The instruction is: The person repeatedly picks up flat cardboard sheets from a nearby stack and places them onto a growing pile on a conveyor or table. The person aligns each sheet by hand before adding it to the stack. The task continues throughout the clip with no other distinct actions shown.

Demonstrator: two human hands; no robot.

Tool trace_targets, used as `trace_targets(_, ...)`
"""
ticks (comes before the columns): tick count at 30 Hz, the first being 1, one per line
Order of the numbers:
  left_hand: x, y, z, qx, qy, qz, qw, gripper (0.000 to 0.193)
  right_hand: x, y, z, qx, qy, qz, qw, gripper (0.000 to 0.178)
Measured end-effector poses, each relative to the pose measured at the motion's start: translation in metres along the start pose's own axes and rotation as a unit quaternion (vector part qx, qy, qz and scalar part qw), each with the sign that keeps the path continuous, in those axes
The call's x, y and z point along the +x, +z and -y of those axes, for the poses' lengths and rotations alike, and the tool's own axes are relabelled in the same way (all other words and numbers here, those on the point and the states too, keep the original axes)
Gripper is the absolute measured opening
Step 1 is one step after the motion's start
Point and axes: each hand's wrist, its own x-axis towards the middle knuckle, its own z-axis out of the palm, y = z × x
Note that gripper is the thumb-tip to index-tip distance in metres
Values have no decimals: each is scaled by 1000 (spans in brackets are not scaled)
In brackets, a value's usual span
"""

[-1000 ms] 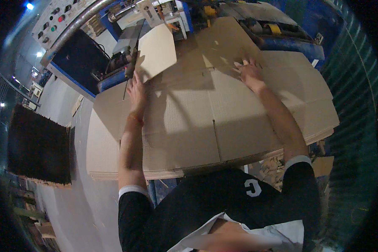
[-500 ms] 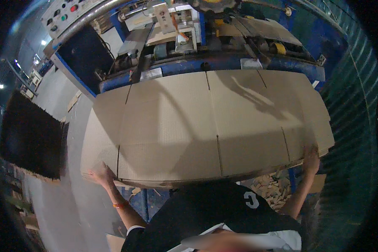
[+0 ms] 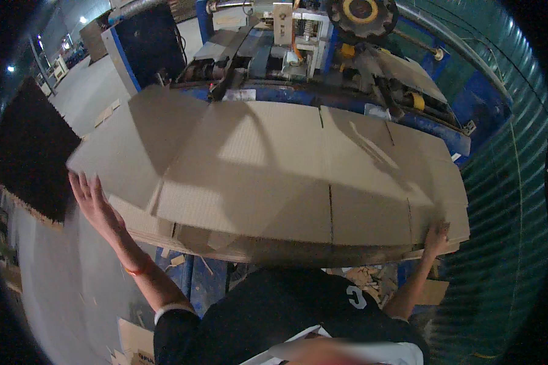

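A wide brown cardboard sheet (image 3: 274, 182), creased and slotted like a flattened box, lies on a stack of similar cardboard sheets (image 3: 237, 250) in front of me. Its left end panel is raised and bends up at a crease, slightly blurred. My left hand (image 3: 100, 210) is at that panel's near left edge, fingers stretched out and apart, fingertips against or just beside the edge. At the near right corner, my right hand (image 3: 436, 237) is closed on the sheet's edge; its fingertips are partly hidden.
A blue-framed machine (image 3: 323, 88) with belts and rollers stands just beyond the stack. A dark-faced stack (image 3: 27, 155) is at the left. Cardboard scraps (image 3: 362, 280) lie below the near edge. Green corrugated sheeting (image 3: 511, 213) runs along the right.
The top sheet's left end has lifted and shifted left, off the stack below. My left hand rose with it and its fingers straightened. My right hand stays at the right corner. The view has shifted.
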Motion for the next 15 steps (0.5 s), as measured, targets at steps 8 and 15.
trace_targets(8,21,10,15,-20,-90,109,990,41,69,17,-20,654,169,-122,727,47)
trace_targets(15,-56,-26,35,131,-154,154,967,20,-11,-114,41,623,51,-63,778,44)
